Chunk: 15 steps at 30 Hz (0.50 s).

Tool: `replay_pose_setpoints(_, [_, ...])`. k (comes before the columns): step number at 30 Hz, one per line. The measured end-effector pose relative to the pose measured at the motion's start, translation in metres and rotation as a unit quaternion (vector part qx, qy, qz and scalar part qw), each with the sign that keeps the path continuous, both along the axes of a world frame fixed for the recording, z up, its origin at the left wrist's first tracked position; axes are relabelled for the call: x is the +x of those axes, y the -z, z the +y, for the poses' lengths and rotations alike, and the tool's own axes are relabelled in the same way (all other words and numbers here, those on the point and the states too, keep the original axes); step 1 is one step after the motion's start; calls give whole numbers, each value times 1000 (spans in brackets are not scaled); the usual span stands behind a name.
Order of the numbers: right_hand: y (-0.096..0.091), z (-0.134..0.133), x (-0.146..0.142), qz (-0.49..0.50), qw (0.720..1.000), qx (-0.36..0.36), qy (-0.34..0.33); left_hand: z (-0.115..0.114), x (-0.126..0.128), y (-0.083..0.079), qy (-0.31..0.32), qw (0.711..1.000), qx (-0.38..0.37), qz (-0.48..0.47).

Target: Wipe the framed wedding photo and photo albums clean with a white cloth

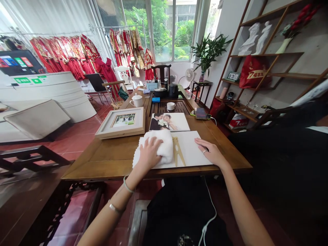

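A white panel [192, 153] lies near the front edge of the wooden table, with a yellowish flat stand leg [177, 152] on its surface. Over its left part is a fluffy white towel [166, 147], bunched up. My left hand [150, 152] grips the towel from above, its fingers curved over the cloth. Flat on the panel's right side rests my right hand [208, 150], a ring on one finger and nothing held. Just behind the panel is a couple's photo print [176, 122]. A framed picture [123, 122] in a pale wood frame sits to the left.
The wooden table [102, 160] carries a tea tray [183, 106] with a white cup [171, 106], a lidded mug [137, 100] and a black kettle [173, 90]. A phone [201, 113] with a cable lies at right. Someone in dark clothes [282, 164] sits at right.
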State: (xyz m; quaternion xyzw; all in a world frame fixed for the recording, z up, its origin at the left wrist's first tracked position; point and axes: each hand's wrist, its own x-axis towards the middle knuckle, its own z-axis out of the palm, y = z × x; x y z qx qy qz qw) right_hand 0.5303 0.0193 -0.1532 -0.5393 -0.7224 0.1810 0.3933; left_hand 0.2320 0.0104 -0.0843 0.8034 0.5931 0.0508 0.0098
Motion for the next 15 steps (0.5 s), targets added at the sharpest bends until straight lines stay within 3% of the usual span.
replay_pose_setpoints(7, [-1, -1, 0, 0, 1000, -7, 3, 48, -7, 2, 40, 999, -8, -11])
replay_pose_setpoints(15, [-1, 0, -1, -2, 1000, -4, 4, 60, -8, 3, 46, 999, 7, -13])
